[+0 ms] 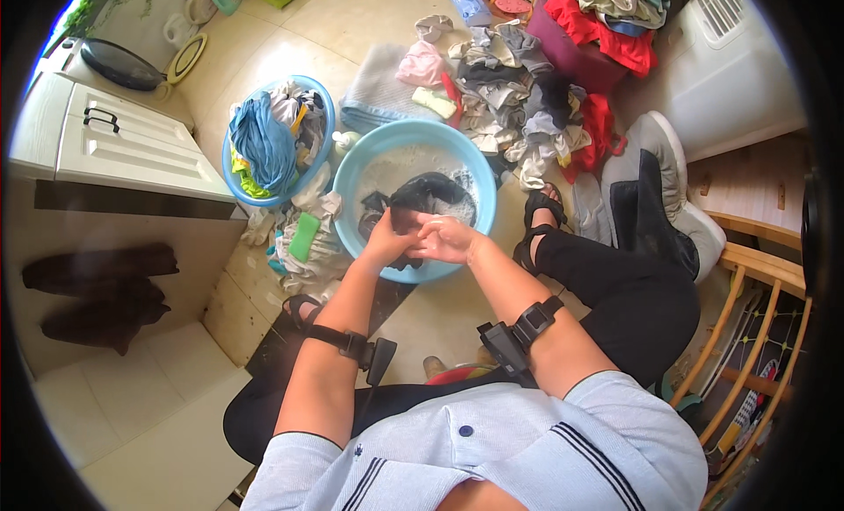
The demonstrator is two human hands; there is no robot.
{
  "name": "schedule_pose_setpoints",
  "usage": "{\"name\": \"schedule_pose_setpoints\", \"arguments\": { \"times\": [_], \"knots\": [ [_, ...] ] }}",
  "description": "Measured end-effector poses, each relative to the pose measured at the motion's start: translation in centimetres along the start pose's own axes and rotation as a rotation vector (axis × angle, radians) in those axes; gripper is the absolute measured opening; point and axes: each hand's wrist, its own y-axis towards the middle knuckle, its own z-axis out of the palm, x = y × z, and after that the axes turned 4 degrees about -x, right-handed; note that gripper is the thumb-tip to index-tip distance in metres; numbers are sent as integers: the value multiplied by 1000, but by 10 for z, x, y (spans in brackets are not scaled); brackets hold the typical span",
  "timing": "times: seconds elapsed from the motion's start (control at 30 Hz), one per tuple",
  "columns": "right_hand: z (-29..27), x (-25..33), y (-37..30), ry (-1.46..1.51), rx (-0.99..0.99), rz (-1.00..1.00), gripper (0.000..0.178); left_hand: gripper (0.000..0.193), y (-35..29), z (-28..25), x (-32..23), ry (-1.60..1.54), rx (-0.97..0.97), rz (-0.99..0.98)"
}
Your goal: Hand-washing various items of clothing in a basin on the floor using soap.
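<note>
A light blue basin (343, 190) of cloudy, sudsy water stands on the floor before me. In it lies a wet dark cloth (432, 191), bunched up and partly sunk; its garment kind does not show. Over the near rim my left hand (389, 239) is closed on a fold of this cloth. My right hand (448, 239) meets it from the right, palm turned up and fingers curled in against the same fold. The fingertips of both hands are partly hidden by each other and by the cloth.
A second blue basin (331, 115) heaped with clothes stands at the far left. Beside it, a green soap bar (303, 237) rests on pale laundry. A large clothes pile (505, 85) lies at the far right, near a grey-black padded item (646, 181). White cabinets (132, 146) border the left.
</note>
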Motion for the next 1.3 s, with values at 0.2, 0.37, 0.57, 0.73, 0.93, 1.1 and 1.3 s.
{"name": "schedule_pose_setpoints", "arguments": {
  "times": [0.2, 0.37, 0.57, 0.73, 0.93, 1.1, 1.3],
  "knots": [
    [27, 33, -8, -610, -302, -145, 51, 36, 10, -25, -29, 292, -214, 240],
    [38, 42, -20, -1348, -509, -609, 100, 36, -18, -71, -135, 448, -209, 427],
    [113, 44, -18, -1564, -316, -1074, 107, 36, -74, -97, -253, 271, -212, 630],
    [202, 52, -45, -1208, -100, -1126, 105, 27, -116, -111, -314, 248, -329, 753],
    [205, 54, -56, -1072, -186, -1303, 120, 34, -88, -110, -278, 390, -511, 494],
    [154, 31, -33, -1373, -325, -1266, 125, 40, -25, -75, -170, 419, -546, 220],
    [93, 31, -13, -1162, -222, -752, 119, 44, -9, -56, -106, -535, 60, -208]
  ]
}}
